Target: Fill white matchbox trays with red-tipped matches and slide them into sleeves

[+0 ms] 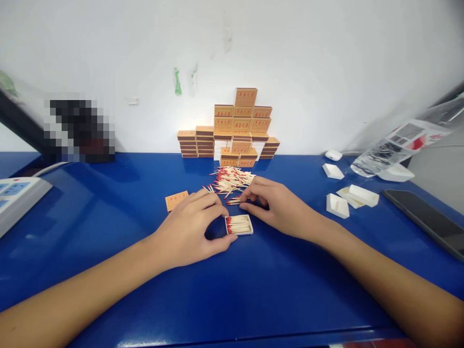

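Observation:
A small white matchbox tray [239, 233] lies on the blue table, filled with red-tipped matches in a row. My left hand [195, 232] steadies the tray's left end between thumb and forefinger. Just beyond the tray, my right hand [275, 203] pinches a few matches [234, 200], their red heads pointing left. Behind both hands spreads a loose pile of matches [234, 180]. An orange matchbox cover [176, 198] rests past my left hand, which partly hides it.
Against the white wall rises a stack of matchboxes [241, 124]. White empty trays [337, 206] lie at the right, with a plastic bottle [395, 140] and a phone [427, 220]. A power strip [27, 198] sits at the left. A pixelated dark object [81, 128] stands behind it.

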Demonstrator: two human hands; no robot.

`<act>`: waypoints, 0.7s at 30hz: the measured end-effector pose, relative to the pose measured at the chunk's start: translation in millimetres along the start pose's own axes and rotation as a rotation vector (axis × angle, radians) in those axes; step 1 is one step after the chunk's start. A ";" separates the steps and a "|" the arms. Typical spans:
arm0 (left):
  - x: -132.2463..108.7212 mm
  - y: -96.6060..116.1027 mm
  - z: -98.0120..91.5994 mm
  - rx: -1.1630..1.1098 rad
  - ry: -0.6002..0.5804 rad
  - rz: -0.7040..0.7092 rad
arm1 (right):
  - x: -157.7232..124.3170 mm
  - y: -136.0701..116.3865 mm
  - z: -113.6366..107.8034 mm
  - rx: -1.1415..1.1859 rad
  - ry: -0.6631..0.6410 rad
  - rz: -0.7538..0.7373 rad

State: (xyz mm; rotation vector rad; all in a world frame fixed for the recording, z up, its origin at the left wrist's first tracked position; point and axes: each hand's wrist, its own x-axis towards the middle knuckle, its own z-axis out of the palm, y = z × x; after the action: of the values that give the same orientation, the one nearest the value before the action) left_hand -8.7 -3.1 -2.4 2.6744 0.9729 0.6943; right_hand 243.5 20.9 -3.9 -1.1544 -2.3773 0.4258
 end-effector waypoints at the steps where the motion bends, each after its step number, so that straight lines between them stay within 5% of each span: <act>1: 0.0 0.2 -0.2 0.002 -0.002 -0.003 | 0.5 0.6 2.1 0.011 -0.005 0.007; 21: -1.5 -0.8 0.9 0.029 0.036 0.026 | -11.1 -29.9 -20.0 0.148 -0.254 -0.048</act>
State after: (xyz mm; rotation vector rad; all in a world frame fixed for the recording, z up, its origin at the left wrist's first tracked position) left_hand -9.7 -3.4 -4.0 2.7127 0.9664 0.7419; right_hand 240.5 -4.4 23.9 -1.0262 -2.5307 0.7578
